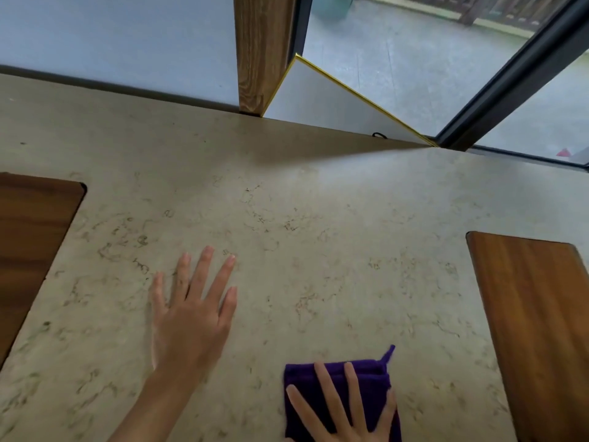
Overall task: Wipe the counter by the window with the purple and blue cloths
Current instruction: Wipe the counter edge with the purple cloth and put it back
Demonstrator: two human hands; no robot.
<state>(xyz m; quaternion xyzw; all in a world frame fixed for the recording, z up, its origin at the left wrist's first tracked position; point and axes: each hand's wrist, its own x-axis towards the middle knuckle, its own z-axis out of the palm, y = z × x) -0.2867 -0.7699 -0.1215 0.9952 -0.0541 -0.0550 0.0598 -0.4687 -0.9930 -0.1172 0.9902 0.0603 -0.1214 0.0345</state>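
Observation:
A folded purple cloth [376, 378] lies flat on the beige marbled counter [318, 234] near the bottom edge of the view. My right hand [342, 413] presses down on it with fingers spread flat. My left hand [191, 311] rests flat on the bare counter to the left of the cloth, fingers apart, holding nothing. No blue cloth shows in the view.
Dark wooden panels are set into the counter at the left [32, 250] and right [535, 330]. A wooden post [261, 52] and a white board with a gold edge [331, 100] stand at the counter's far edge, with the dark-framed window [510, 87] behind.

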